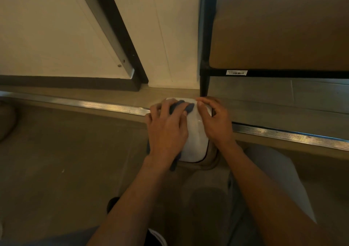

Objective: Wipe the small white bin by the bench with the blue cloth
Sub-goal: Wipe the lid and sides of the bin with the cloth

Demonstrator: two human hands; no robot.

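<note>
The small white bin [195, 138] stands on the floor below me, right by the black leg of the bench. My left hand [167, 126] lies flat on the left part of its lid and presses the blue cloth [182, 106] against it. The cloth shows between my fingers and hangs down past my wrist. My right hand [215, 120] rests on the right side of the lid with its fingers curved over the bin's edge, holding it.
The bench [273, 38] with a brown seat and black frame stands at the upper right. A metal floor strip [85, 103] runs left to right behind the bin. A white wall with a dark diagonal frame [120, 38] is ahead. My knees sit at the bottom.
</note>
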